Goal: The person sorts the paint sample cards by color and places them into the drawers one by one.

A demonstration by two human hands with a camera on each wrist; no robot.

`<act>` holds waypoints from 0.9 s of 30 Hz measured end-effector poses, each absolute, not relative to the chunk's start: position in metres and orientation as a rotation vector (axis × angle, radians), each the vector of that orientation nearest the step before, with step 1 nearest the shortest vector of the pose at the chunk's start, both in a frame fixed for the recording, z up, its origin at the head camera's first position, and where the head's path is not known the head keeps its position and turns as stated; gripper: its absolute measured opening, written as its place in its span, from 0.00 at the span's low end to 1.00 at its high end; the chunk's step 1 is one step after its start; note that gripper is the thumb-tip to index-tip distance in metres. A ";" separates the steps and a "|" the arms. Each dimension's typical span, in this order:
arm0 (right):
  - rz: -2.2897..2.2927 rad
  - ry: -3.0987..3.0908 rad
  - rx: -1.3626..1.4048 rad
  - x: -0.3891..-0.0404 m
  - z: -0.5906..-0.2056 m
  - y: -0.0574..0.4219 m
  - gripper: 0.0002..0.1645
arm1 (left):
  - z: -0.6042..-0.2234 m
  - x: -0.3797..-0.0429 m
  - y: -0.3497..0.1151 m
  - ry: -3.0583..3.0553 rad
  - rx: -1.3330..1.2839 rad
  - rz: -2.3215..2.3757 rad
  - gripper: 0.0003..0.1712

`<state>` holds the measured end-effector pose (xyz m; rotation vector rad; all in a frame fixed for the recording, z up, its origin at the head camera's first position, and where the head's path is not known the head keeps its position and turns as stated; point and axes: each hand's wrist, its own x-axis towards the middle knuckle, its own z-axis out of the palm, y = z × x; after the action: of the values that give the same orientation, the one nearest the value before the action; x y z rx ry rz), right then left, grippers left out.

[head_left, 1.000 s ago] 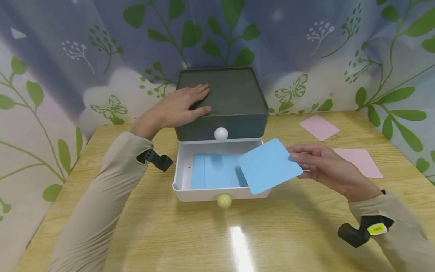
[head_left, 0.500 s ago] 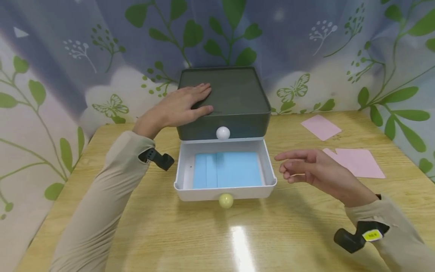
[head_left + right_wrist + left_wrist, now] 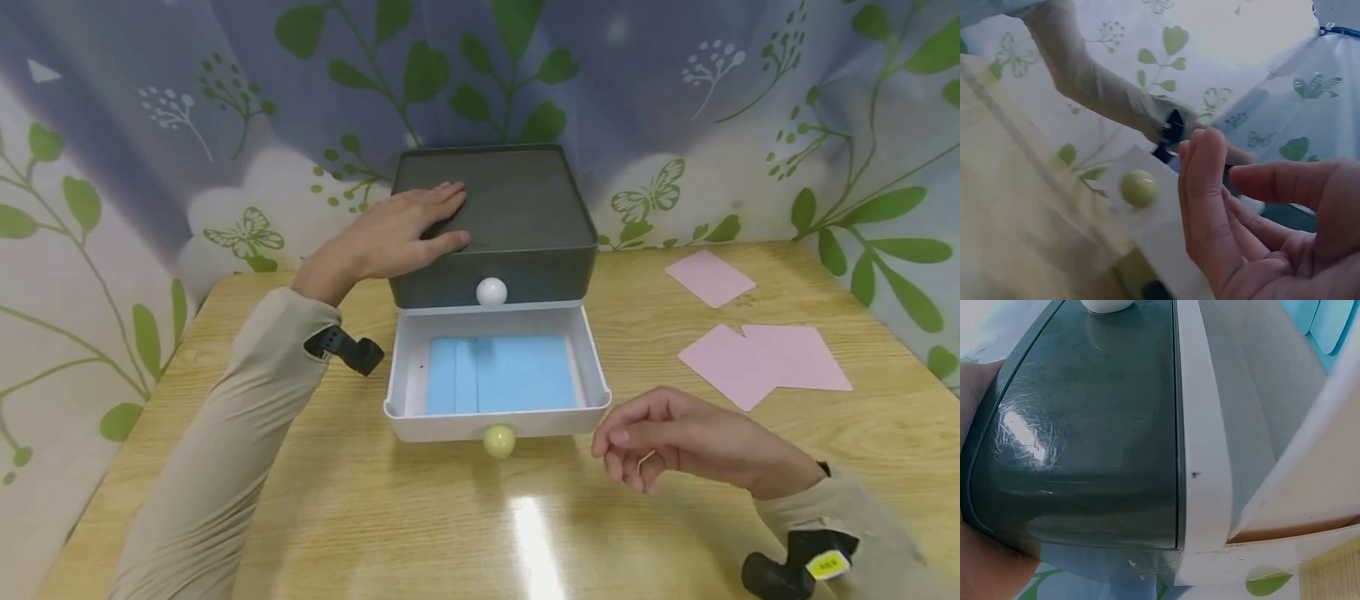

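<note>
"Left hand?"

"Flat on top of the dark box, fingers straight, gripping nothing."

"Right hand?"

"Fingers loosely bent, holding nothing, near the front right corner of the white drawer."

"And the blue cards?"

"Overlapping in that drawer, which juts out from under the box. Three pink cards lie on the table to its right."
</note>
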<state>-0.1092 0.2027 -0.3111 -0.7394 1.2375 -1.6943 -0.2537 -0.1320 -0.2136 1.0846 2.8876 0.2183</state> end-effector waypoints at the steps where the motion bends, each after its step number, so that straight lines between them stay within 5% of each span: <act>1: -1.693 1.211 -0.732 -0.107 -0.314 0.198 0.21 | -0.213 -0.254 -0.132 2.888 1.085 0.218 0.40; 27: -1.773 0.998 -0.667 -0.110 -0.337 0.129 0.19 | -0.210 -0.249 -0.132 2.886 1.069 0.204 0.40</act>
<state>-0.1104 0.1287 -0.3373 -0.6666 0.9980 -1.7727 -0.2494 -0.1316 -0.2104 1.0694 2.8858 0.2035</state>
